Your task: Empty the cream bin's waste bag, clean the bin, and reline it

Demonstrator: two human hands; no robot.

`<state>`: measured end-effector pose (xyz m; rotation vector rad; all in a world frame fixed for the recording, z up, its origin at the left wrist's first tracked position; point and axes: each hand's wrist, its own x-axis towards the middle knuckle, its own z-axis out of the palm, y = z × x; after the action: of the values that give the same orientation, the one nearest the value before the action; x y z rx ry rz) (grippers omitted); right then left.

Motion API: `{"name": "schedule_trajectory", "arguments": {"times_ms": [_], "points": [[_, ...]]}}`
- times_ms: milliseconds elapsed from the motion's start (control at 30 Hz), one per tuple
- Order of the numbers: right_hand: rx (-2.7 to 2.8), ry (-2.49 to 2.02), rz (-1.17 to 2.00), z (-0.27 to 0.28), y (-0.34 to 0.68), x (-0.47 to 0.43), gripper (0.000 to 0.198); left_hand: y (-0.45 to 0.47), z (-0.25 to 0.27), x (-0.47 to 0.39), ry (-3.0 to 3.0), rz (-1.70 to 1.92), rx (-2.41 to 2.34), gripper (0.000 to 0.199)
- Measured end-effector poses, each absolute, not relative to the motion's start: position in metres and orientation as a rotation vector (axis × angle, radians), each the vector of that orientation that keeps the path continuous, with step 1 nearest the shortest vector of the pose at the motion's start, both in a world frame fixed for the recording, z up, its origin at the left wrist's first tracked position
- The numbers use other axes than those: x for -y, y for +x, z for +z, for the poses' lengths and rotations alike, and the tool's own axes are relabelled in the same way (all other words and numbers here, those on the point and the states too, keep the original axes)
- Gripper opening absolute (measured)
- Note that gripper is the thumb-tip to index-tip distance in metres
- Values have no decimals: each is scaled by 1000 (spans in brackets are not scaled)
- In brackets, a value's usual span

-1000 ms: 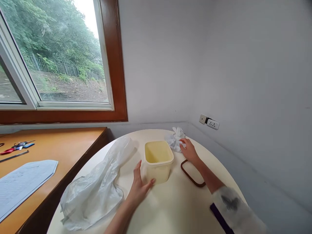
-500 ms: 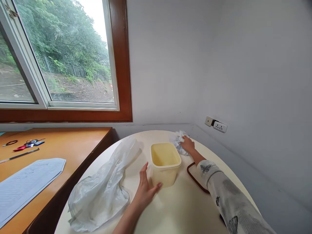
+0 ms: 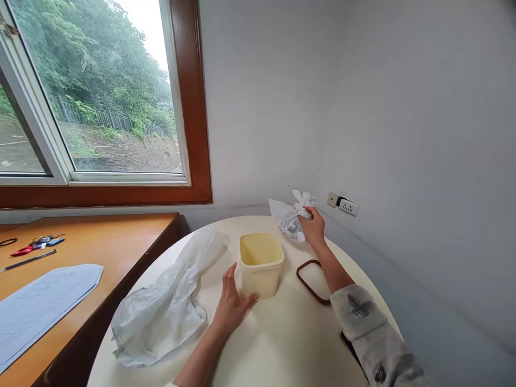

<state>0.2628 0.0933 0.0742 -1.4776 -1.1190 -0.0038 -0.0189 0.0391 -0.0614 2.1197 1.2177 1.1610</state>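
A pale yellow plastic bin (image 3: pixel 262 280) stands upright on the round table, open at the top. My left hand (image 3: pixel 230 307) is at its near left corner, thumb against the front and fingers stretched along the left side, not wrapped round it. Beyond the bin, my right hand (image 3: pixel 313 223) pinches a white plastic bag (image 3: pixel 292 221) by its knotted neck. The bag is raised a little and crumpled; its contents do not show. Near my right forearm lies a brown rounded-square ring (image 3: pixel 308 287), partly hidden by the arm.
A large translucent plastic bag (image 3: pixel 165 309) lies spread over the left of the round table (image 3: pixel 278 349). A dark object (image 3: pixel 351 349) shows beside my right sleeve. To the left, a wooden desk (image 3: pixel 121 236) carries papers (image 3: pixel 52 298), a pen (image 3: pixel 30 260) and keys (image 3: pixel 42 243).
My right hand has lifted the knotted bag, which now shows its gathered neck and flared ends. My left hand stays beside the bin. The view has shifted slightly to the right.
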Motion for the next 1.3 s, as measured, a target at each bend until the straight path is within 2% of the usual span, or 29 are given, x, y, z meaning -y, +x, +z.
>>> {"name": "schedule_trajectory", "arguments": {"times_ms": [267,433,533,600,733,833,1100,1300], "points": [[1046,-1334,-33,93,253,-20,38,-19,-43,-27,2335,1656,-1180,82],[1242,-1403,-134,110,249,7,38,-25,-2,-24,2146,2044,-1204,52],[1386,-1484,-96,125,243,23,37,-23,36,-19,2021,2072,-1258,30],[1480,-1555,-17,136,238,36,34,-21,66,-11,1980,1903,-1289,19],[1564,-1638,2,152,228,62,22,-13,120,11,2081,1299,-1186,17],[1591,-1685,14,157,223,77,15,-5,138,27,2140,956,-1130,21],[2059,-1509,274,156,195,85,16,6,139,45,2205,714,-1114,24],[2116,-1348,362,152,180,78,15,-9,146,41,2224,599,-1017,20]]}}
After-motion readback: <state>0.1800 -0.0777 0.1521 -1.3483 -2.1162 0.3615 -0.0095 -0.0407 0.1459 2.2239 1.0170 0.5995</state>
